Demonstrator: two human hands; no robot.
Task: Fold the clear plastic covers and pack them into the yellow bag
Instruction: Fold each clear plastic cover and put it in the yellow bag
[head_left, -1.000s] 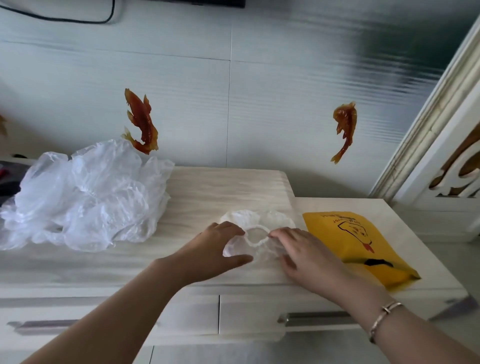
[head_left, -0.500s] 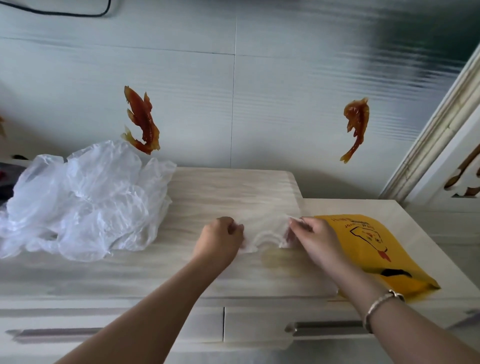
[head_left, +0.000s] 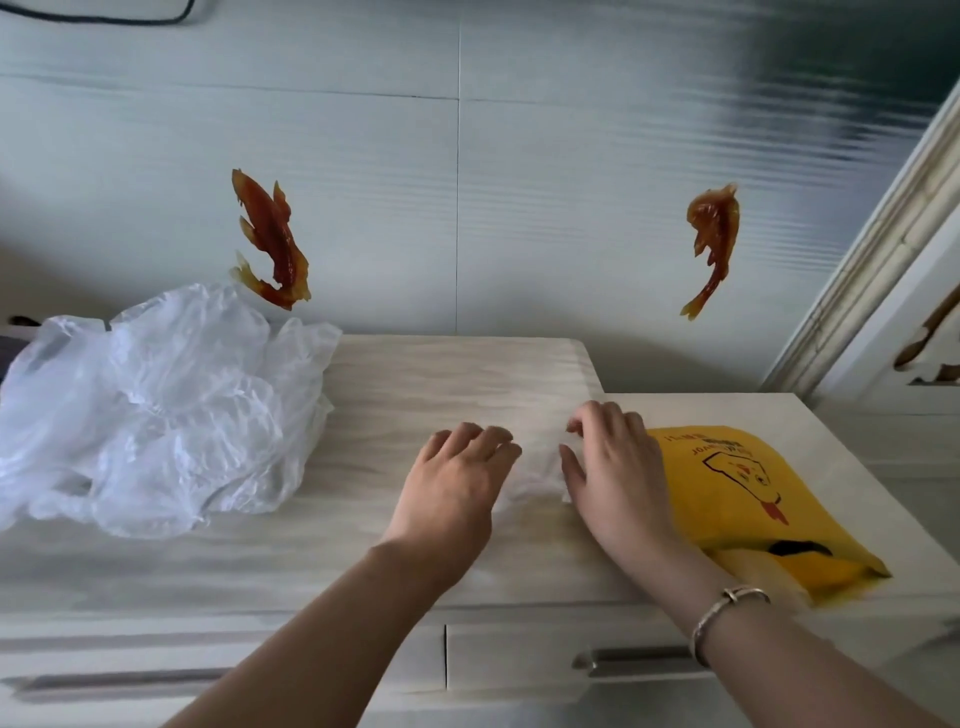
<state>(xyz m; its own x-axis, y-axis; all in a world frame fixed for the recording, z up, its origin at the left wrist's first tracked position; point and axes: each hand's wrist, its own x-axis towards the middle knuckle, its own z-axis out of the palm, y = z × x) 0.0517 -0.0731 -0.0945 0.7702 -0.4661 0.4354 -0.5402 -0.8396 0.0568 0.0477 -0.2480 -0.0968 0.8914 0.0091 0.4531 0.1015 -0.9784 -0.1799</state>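
Note:
One clear plastic cover (head_left: 537, 467) lies folded on the pale wooden cabinet top (head_left: 441, 374), between my two hands. My left hand (head_left: 457, 483) rests palm down on its left part, fingers loosely bent. My right hand (head_left: 613, 467) presses its right part, fingertips at the cover's far edge. A heap of crumpled clear plastic covers (head_left: 156, 410) sits at the left of the cabinet top. The yellow bag (head_left: 753, 499) with red print lies flat just right of my right hand, its opening towards the front edge.
The tiled wall behind carries two orange fish decorations (head_left: 272, 239) (head_left: 714, 239). A lower white cabinet section (head_left: 857, 467) holds the bag. Drawers with metal handles (head_left: 634, 660) run below the front edge. A white door frame (head_left: 883, 270) stands at the right.
The cover has been folded from a flat round shape into a smaller piece. Both hands have gone from pinching its ends to lying flat on it.

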